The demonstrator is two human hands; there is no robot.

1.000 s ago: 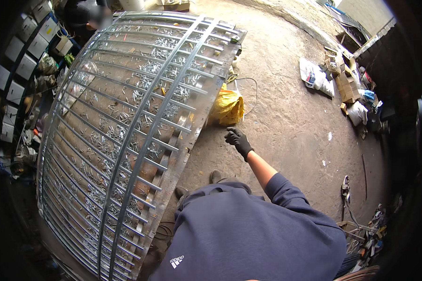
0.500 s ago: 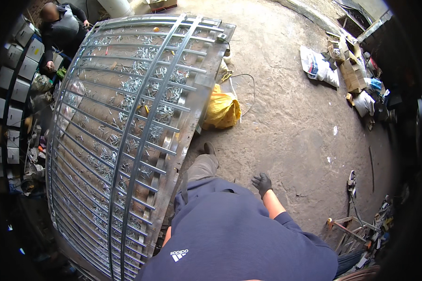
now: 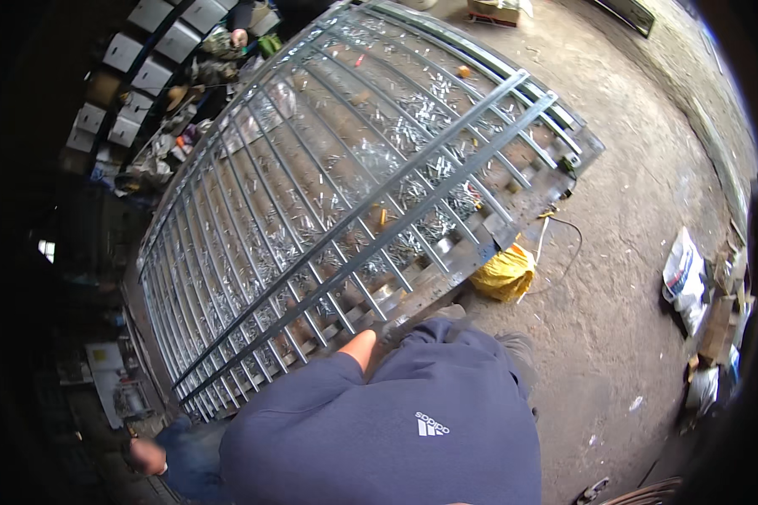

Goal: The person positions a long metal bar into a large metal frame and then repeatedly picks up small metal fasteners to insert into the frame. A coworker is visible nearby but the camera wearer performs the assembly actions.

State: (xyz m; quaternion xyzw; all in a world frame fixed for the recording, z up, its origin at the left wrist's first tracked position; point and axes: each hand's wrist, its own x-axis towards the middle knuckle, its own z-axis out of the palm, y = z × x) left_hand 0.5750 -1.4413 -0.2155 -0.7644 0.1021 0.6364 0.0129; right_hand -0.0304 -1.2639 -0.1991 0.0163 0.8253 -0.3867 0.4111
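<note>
While the metal gate (image 3: pixel 345 194) lies flat, one forearm (image 3: pixel 358 347) seemingly meets it.

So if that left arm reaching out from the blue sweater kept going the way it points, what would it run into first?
Most likely the metal gate lying flat in front. The left forearm already reaches its near edge rail; the hand itself is hidden, so whether it touches is unclear. The yellow bag lies off to the right, outside that line.
</note>
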